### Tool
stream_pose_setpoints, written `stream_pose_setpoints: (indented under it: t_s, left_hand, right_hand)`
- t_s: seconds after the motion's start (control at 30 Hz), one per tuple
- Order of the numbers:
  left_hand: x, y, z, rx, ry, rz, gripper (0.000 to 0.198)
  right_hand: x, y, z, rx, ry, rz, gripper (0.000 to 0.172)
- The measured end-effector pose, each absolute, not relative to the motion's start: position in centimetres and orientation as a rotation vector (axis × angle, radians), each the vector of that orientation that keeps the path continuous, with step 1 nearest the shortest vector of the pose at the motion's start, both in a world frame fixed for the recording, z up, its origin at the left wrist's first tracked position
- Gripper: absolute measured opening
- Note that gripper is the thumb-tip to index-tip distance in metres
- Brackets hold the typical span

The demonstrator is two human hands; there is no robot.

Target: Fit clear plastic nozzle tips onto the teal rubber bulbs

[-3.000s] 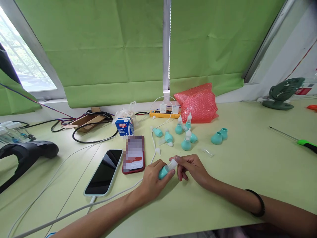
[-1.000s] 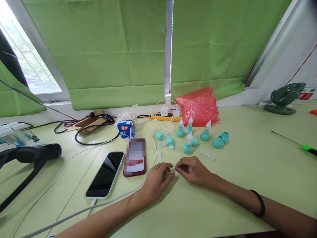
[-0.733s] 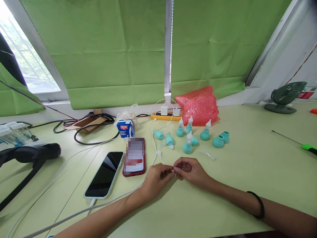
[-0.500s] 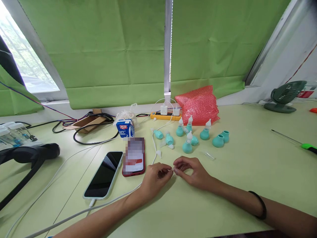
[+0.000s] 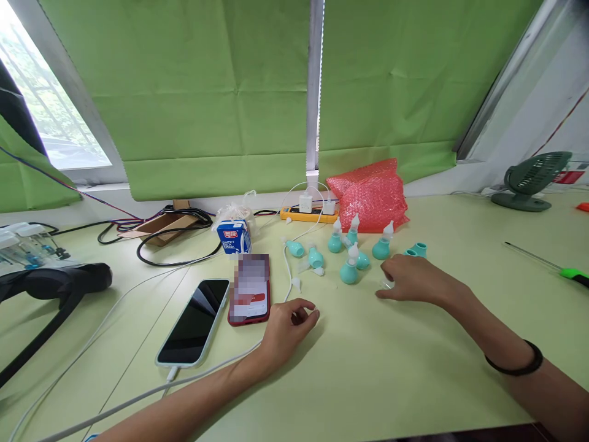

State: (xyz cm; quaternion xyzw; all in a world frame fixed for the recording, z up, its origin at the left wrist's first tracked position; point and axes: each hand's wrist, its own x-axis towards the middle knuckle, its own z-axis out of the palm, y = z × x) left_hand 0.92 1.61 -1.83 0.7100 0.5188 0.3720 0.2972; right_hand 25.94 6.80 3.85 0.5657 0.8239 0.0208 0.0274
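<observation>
My left hand (image 5: 291,330) rests on the table with thumb and fingertips pinched together; whatever is between them is too small to make out. To the right, my right hand (image 5: 414,281) reaches over a short clear plastic tube (image 5: 388,285). Its thumb and fingers are apart around the tube, which is partly hidden. Just beyond stand turquoise rubber bulbs with clear pointed nozzles, one nearest at the centre (image 5: 348,273) and another by my right fingertips (image 5: 381,248). An uncapped turquoise bulb (image 5: 419,249) shows behind my right knuckles. Small white tips (image 5: 297,284) lie left of the bulbs.
Two phones, one white-edged (image 5: 193,322) and one red-cased (image 5: 249,291), lie beside my left arm, with a white cable (image 5: 221,362) crossing under it. Farther back are a milk carton (image 5: 234,237), an orange power strip (image 5: 299,215) and a red bubble-wrap bag (image 5: 368,196). A screwdriver (image 5: 570,273) lies right.
My hands, which met fingertip to fingertip, are now apart. My right hand has moved right and away from me to the clear tube, its fingers spreading; my left stays in place, pinched.
</observation>
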Motion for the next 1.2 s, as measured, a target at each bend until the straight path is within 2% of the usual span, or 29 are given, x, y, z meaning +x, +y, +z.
stream_pose_setpoints:
  t_s: [0.17, 0.27, 0.33, 0.4, 0.53, 0.6, 0.67, 0.9, 1.2]
  left_hand:
    - [0.9, 1.6, -1.9, 1.906, 1.387, 1.0, 0.018]
    - [0.9, 1.6, -1.9, 1.912, 1.377, 1.021, 0.017]
    - [0.9, 1.6, -2.0, 1.918, 1.369, 1.039, 0.016]
    - [0.9, 1.6, -2.0, 1.918, 1.366, 1.069, 0.016]
    - [0.9, 1.6, -2.0, 1.907, 1.37, 1.164, 0.017]
    - [0.9, 1.5, -1.9, 1.899, 1.365, 1.187, 0.017]
    - [0.9, 1.4, -1.9, 1.899, 1.352, 1.176, 0.017]
    - [0.8, 1.3, -1.6, 1.97, 1.302, 1.152, 0.017]
    - [0.7, 1.2, -1.6, 2.22, 1.298, 1.136, 0.024]
  right_hand:
    - [27.4, 7.9, 2.5, 1.718, 2.449, -0.112, 0.008]
    - [26.6, 7.3, 2.9, 1.57, 2.59, -0.317, 0.008]
    - [25.2, 6.5, 3.1, 1.382, 2.758, -0.666, 0.012]
    - [23.2, 5.6, 2.8, 1.207, 2.859, -1.172, 0.021]
    - [19.4, 4.4, 0.4, 1.176, 2.649, -2.269, 0.036]
    - [18.4, 4.1, -0.9, 1.2, 2.441, -2.623, 0.039]
    - [17.9, 3.8, -1.6, 1.171, 2.234, -2.834, 0.039]
    - [17.8, 3.3, -1.3, 1.058, 1.965, -3.033, 0.037]
    - [17.8, 3.2, -1.1, 1.073, 2.024, -2.977, 0.034]
